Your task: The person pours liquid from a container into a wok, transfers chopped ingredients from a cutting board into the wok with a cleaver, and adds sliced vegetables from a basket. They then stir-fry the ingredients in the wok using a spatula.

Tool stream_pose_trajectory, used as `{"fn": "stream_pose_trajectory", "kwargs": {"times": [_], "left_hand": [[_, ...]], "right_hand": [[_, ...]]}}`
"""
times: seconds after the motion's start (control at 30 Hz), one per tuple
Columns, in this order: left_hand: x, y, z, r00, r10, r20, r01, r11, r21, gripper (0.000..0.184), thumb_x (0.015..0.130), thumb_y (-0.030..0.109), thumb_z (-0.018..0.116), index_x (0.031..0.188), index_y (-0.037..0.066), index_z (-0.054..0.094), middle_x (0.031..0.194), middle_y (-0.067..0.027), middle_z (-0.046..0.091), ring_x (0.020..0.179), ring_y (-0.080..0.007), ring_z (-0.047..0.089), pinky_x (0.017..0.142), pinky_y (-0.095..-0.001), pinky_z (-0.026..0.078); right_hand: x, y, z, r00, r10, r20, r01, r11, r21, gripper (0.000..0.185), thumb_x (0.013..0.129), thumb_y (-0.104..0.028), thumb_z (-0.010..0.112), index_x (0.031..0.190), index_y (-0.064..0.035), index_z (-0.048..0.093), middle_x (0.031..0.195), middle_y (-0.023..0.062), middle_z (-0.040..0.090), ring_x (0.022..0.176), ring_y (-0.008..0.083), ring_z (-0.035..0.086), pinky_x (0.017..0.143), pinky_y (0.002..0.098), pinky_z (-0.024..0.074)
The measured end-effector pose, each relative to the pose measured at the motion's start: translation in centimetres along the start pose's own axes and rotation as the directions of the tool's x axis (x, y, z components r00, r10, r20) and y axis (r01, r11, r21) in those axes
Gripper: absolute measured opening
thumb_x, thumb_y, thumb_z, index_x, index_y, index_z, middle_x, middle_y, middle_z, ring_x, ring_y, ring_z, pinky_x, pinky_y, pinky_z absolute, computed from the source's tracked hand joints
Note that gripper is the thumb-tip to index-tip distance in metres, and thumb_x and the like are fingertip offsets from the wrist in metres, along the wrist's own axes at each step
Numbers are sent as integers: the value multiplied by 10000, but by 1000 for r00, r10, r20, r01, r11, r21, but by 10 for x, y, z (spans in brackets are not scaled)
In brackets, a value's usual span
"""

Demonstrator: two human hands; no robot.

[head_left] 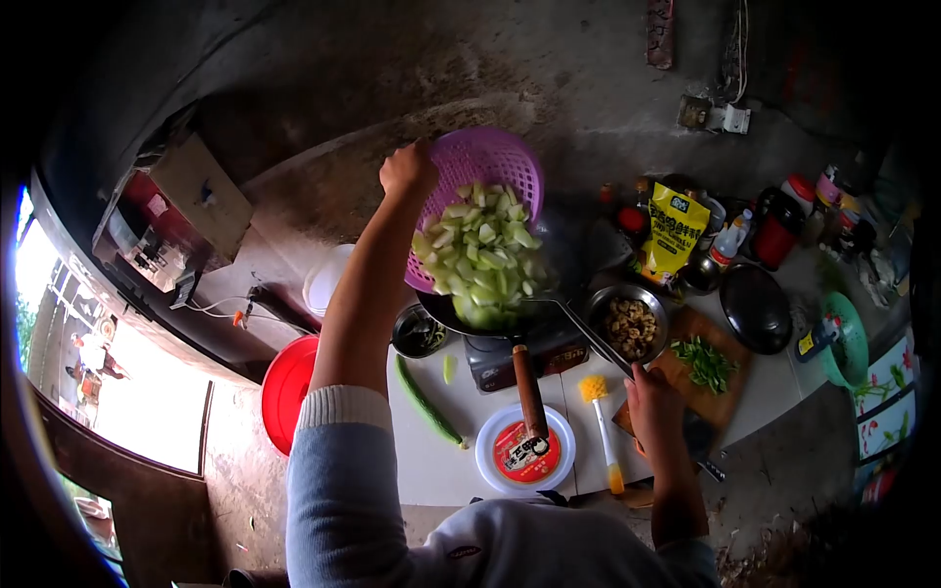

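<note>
My left hand (409,169) is closed on the rim of a purple plastic colander (485,155), which is tilted over a wok (443,312) on the stove. Pale green sliced vegetable pieces (480,245) spill from it into the wok and hide most of the wok's inside. In my right hand (652,397) is a long-handled metal cooking utensil (594,338). It reaches toward the wok, and its head is mostly hidden by the vegetables. The wok's wooden handle (529,392) points toward me, and neither hand is on it.
Right of the stove (490,365) stand a steel bowl of browned food (632,328) and a cutting board (730,382) with chopped greens (704,365). In front lie a cucumber (428,404), a round white-rimmed tub (524,453) and a yellow brush (604,431). Bottles and a yellow bag (673,233) crowd the back.
</note>
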State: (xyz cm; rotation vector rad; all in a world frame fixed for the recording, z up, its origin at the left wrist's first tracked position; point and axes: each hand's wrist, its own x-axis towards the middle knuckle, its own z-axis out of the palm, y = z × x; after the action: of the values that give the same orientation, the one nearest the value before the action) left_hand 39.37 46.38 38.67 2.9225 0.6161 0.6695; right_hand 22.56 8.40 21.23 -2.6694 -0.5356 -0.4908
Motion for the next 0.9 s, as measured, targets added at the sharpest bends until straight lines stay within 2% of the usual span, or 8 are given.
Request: {"fn": "stream_pose_trajectory", "kwargs": {"times": [0.13, 0.4, 0.53, 0.6, 0.63, 0.8, 0.87, 0.9], "left_hand": [[4, -6, 1, 998, -5, -64, 6, 1000, 24, 315, 764, 150, 448, 1063, 190, 536, 978, -140, 600, 930, -314, 572, 761, -404, 472], [-11, -8, -4, 994, 7, -111, -8, 1000, -9, 462, 787, 151, 376, 1228, 276, 432, 954, -153, 606, 873, -317, 593, 740, -405, 474], [-26, -14, -14, 986, 64, -153, -67, 998, -15, 486, 772, 136, 383, 1235, 276, 427, 983, -147, 599, 863, -321, 593, 734, -402, 476], [-36, -21, -21, 937, 133, -324, -156, 987, -48, 490, 755, 141, 411, 1227, 267, 438, 1026, -117, 588, 852, -326, 590, 731, -411, 476], [-34, -32, -16, 863, 179, -472, -245, 966, -81, 494, 738, 134, 458, 1216, 257, 450, 1064, -75, 576, 834, -314, 592, 709, -410, 486], [-56, -52, -27, 805, 177, -566, -287, 951, -111, 535, 693, 73, 511, 1197, 250, 468, 1098, -47, 560, 787, -271, 607, 638, -369, 514], [-68, -57, -28, 705, 304, -640, -432, 901, -48, 549, 676, 57, 508, 1191, 246, 476, 1097, -45, 561, 781, -269, 609, 627, -360, 518], [-72, -61, -26, 708, 310, -634, -438, 898, -50, 561, 662, 41, 508, 1185, 243, 484, 1109, -42, 555, 785, -268, 608, 628, -354, 519]], "right_hand": [[-3, -6, -6, 996, 71, 51, -71, 997, -3, 239, 774, -150, 573, 982, -33, 554, 746, 143, 525, 649, 304, 558, 547, 378, 453], [-1, -9, -17, 1000, 30, -6, -31, 999, -33, 253, 774, -145, 574, 1001, -39, 541, 765, 124, 519, 640, 285, 555, 539, 368, 446], [-2, -7, -15, 999, -7, -37, 4, 998, -62, 247, 765, -147, 587, 983, -38, 550, 741, 112, 508, 622, 267, 560, 519, 347, 465], [-2, -7, -14, 999, -3, -35, 0, 998, -62, 246, 766, -149, 585, 983, -39, 549, 746, 112, 511, 627, 268, 562, 524, 348, 467], [-3, -8, -13, 1000, 3, -29, -5, 998, -63, 245, 767, -150, 583, 983, -39, 549, 751, 112, 514, 633, 268, 564, 529, 350, 469], [-2, -9, -11, 997, -20, -75, 14, 997, -70, 245, 775, -155, 574, 993, -46, 548, 775, 108, 525, 655, 270, 573, 541, 351, 473], [0, -10, -13, 993, -46, -107, 37, 996, -79, 250, 778, -160, 571, 1002, -51, 548, 782, 106, 528, 662, 271, 575, 544, 350, 475], [2, -12, -15, 995, -33, -99, 24, 996, -85, 255, 780, -168, 570, 1007, -54, 550, 787, 105, 529, 667, 272, 576, 548, 351, 476]]}}
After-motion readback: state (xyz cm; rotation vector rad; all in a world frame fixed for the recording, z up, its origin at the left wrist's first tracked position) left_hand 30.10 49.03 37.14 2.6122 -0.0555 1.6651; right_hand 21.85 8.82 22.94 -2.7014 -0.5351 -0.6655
